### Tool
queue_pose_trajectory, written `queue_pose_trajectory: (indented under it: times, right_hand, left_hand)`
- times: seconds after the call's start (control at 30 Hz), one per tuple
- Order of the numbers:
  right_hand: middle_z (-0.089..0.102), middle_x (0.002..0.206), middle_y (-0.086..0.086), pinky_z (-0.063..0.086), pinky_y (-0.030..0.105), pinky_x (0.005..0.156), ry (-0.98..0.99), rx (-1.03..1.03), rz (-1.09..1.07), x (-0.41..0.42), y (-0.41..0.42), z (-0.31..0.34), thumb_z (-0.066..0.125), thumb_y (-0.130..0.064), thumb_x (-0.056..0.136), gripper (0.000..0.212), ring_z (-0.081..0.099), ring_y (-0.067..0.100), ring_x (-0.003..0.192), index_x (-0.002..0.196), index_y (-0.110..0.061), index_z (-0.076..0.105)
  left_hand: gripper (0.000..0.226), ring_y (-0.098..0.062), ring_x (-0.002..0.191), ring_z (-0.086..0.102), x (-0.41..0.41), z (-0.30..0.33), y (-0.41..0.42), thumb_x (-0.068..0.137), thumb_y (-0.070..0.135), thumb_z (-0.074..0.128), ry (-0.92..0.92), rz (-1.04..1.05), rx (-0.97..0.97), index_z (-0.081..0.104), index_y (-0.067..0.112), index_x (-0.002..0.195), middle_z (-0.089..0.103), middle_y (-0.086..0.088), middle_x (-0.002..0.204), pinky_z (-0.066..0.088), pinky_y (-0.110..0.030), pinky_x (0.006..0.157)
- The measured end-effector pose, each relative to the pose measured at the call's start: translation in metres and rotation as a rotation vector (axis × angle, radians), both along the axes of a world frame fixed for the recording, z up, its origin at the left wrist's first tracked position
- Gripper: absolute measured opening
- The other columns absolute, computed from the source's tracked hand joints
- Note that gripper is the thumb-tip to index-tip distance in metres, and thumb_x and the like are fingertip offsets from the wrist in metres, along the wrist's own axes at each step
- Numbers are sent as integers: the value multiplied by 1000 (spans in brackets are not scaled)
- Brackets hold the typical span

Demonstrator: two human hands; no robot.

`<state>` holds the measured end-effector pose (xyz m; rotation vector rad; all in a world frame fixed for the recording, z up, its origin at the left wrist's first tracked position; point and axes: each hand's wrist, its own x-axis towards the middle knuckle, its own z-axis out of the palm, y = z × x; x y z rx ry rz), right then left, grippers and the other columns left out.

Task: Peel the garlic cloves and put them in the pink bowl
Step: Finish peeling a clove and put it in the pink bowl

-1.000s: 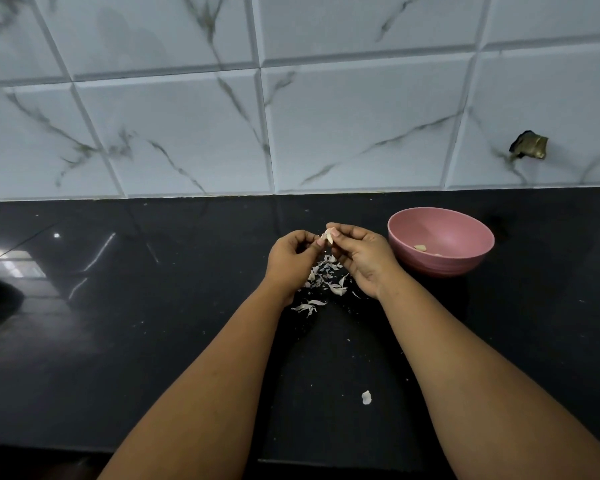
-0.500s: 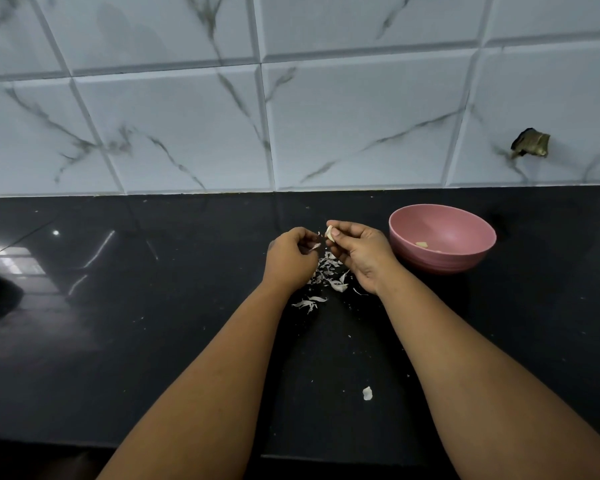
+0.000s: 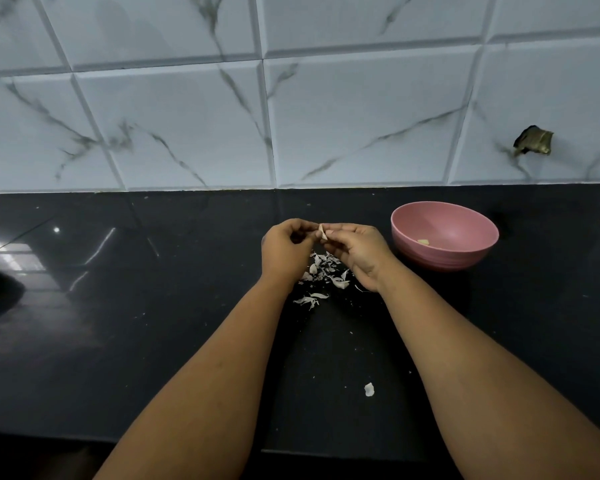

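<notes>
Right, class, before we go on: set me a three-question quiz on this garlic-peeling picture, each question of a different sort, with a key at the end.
1. True or false: the pink bowl stands on the person's left side of the counter.
2. Multiple choice: where does the pile of garlic skins lie? A) inside the bowl B) on the counter below the hands C) on the wall tiles
3. Fill in: the left hand and the right hand together hold one garlic ____ between their fingertips.

Key: 1 false, the bowl stands to the right; 2 B; 3 clove.
</notes>
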<state>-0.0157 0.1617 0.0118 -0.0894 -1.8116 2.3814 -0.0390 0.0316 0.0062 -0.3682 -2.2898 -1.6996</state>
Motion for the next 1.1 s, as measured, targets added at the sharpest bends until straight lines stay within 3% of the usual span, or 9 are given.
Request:
queue_pose_trajectory:
  times: [0.2,0.33,0.47,0.57,0.7,0.87,0.97,1.1]
  right_hand:
    - [71,88,5,54,16,74,35,-19,64,4,2,-2,63,3,87,15,64,7,77,96,-5,71]
    - [70,86,7,54,18,76,28,10,79,3,0,-2,64,1,87,14,65,9,75,96,-8,71]
    - [72,90,11,54,23,81,52,8,15,1,-1,-2,64,4,86,13,66,15,82,91,-6,70]
    - [72,91,12,54,29,88,53,20,-30,2,0,-1,65,6,84,14,66,20,89,87,-6,72]
    - [72,86,10,55,22,77,48,-4,-44,1,0,1,56,16,83,26,68,17,84,83,-4,71]
    - [72,88,10,55,21,78,59,-32,-30,3,-1,1,66,7,83,12,68,16,85,87,-3,71]
    - [72,96,13,54,22,79,71,-7,-38,3,1,-2,70,3,81,11,69,16,89,90,-4,71]
    - [71,89,10,53,19,72,62,14,-44,0,2,-4,66,4,85,13,64,13,79,88,-8,71]
  left_hand:
    - [9,-13,73,59,0,1,2,94,19,63,-69,-21,76,65,22,86,68,-1,82,52,-30,67]
    - [13,-18,85,64,-1,-1,5,100,21,53,-116,-12,26,59,26,89,68,-1,92,55,-40,82]
    - [26,-23,92,67,1,1,6,103,21,43,-140,-21,79,66,18,92,71,-2,91,54,-48,88]
    - [19,-17,87,66,3,2,5,100,29,54,-87,-25,63,67,17,93,71,0,88,55,-38,82]
    - [8,-9,77,63,3,0,4,88,21,73,-16,-34,53,69,16,92,69,5,82,55,-25,73]
    - [4,-14,77,69,2,2,2,90,15,69,-68,-43,149,73,17,90,74,-1,82,58,-31,73]
    - [8,-9,77,70,3,3,2,93,14,67,-72,-42,164,73,18,89,74,2,82,59,-27,72]
    - [13,-8,71,68,3,3,4,97,15,60,-116,-45,194,71,10,93,73,0,81,55,-22,62]
